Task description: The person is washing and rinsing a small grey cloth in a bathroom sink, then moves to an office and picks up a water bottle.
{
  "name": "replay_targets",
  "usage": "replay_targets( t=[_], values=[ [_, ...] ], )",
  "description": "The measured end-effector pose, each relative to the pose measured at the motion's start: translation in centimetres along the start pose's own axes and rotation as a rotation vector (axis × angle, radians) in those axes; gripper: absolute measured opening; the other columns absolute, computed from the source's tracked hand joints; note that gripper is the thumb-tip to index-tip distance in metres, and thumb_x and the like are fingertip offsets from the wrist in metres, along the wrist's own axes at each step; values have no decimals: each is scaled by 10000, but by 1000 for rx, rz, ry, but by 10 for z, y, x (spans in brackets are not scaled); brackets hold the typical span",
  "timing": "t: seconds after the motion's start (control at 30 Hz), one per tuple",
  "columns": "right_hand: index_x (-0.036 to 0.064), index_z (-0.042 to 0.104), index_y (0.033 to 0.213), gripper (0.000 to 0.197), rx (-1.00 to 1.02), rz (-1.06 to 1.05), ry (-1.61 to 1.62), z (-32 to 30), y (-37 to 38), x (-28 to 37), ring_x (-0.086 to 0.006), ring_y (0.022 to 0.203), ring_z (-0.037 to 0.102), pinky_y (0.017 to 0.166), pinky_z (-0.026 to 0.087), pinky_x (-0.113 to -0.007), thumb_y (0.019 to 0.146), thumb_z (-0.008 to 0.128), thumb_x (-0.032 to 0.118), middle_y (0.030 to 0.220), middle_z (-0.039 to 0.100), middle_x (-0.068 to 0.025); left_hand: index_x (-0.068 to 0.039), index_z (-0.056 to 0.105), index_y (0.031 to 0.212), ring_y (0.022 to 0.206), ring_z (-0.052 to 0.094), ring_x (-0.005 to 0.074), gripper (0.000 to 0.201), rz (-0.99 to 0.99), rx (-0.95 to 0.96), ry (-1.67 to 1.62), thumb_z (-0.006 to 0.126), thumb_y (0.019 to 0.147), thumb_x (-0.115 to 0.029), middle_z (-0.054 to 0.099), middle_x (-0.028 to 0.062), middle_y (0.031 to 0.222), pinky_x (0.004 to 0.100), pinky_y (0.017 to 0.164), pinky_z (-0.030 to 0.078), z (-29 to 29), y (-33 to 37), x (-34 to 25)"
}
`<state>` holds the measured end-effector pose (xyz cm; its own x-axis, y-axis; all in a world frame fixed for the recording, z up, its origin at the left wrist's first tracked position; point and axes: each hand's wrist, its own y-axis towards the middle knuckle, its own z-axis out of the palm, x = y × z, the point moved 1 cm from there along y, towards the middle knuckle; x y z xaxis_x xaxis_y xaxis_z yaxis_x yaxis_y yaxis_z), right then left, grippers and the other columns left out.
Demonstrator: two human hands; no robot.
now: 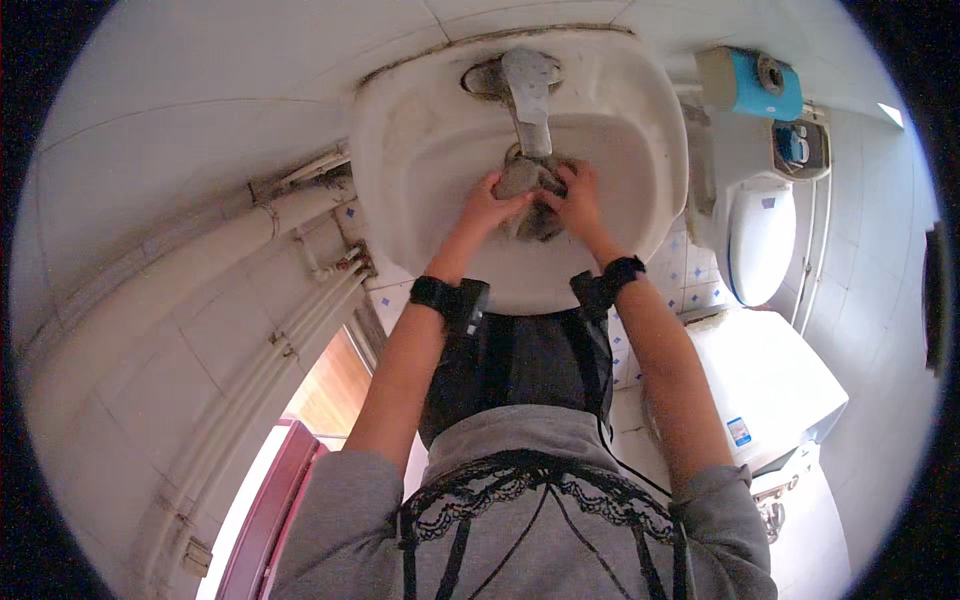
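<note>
A wet-looking, grey-brown cloth (538, 222) is bunched up in the basin of a white sink (420, 190). Right above it reaches the spout of a metal faucet (530, 95); whether water runs cannot be made out. My left hand (492, 207) grips the cloth from its left side, fingers curled over the top. From the other side my right hand (576, 203) holds it too, fingers bent around the far part. Both hands meet near the cloth's middle. Black straps with small dark boxes sit on both wrists.
A toilet (763, 240) stands to the right, with a blue paper holder (765, 85) on its tank side. Nearer on the right is a white appliance (765, 375). Pipes (320, 200) run along the left wall, and a red door (275, 500) stands at lower left.
</note>
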<state>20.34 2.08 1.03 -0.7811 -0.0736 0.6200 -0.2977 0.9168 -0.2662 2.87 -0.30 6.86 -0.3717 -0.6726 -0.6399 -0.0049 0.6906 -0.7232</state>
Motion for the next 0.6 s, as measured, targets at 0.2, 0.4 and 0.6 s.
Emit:
replay_targets(
  t=[0.2, 0.4, 0.6],
  values=[
    [24, 484, 1072, 460, 213, 418, 996, -24, -14, 21, -191, 876, 529, 742, 426, -311, 746, 611, 324, 970, 554, -78, -57, 421, 1138, 952, 465, 149, 504, 40, 130, -509, 548, 779, -387, 507, 47, 1016, 272, 779, 391, -31, -2, 11],
    [33, 524, 996, 337, 179, 517, 1395, -42, -14, 52, -133, 816, 529, 709, 426, -258, 769, 602, 269, 903, 566, -33, -99, 375, 1196, 978, 475, 183, 490, 73, 74, -569, 409, 843, -437, 493, 75, 1061, 342, 814, 407, -40, 27, 74],
    [53, 540, 869, 232, 156, 391, 995, -66, -37, 27, -110, 741, 507, 705, 411, -240, 772, 604, 254, 769, 526, 11, -77, 292, 1259, 1117, 393, 270, 733, 10, 439, -1223, 293, 782, -634, 382, 119, 1236, 443, 914, 342, 13, -5, 10]
  ],
)
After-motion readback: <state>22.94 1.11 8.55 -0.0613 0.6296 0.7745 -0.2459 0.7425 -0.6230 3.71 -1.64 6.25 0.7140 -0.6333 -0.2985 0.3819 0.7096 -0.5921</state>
